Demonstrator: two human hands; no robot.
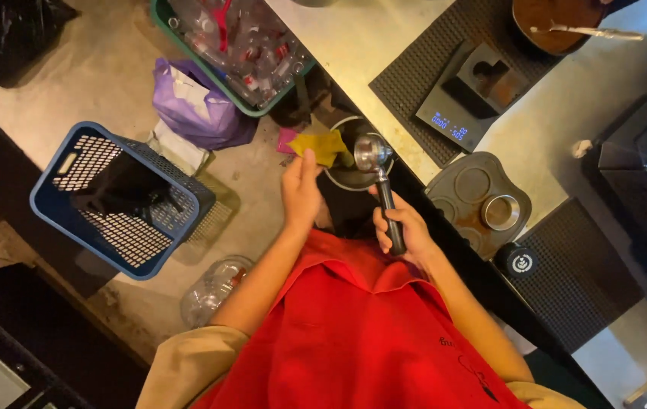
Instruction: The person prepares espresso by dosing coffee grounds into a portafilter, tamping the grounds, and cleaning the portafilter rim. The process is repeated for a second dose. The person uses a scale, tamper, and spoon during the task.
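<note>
My right hand (407, 227) grips the black handle of a metal portafilter (373, 155), whose round basket sits over a dark bin (346, 178) below the counter edge. My left hand (301, 189) holds a yellow cloth (322, 145) just left of the basket, touching or nearly touching it. A red apron (354, 326) fills the lower middle of the view.
On the counter to the right: a small scale with a lit display (464, 102), a grey tamping mat (475, 201) with a metal ring, a black tamper (522, 263). On the floor to the left: a blue basket (123, 201), a purple bag (195, 106), a green crate of bottles (240, 45).
</note>
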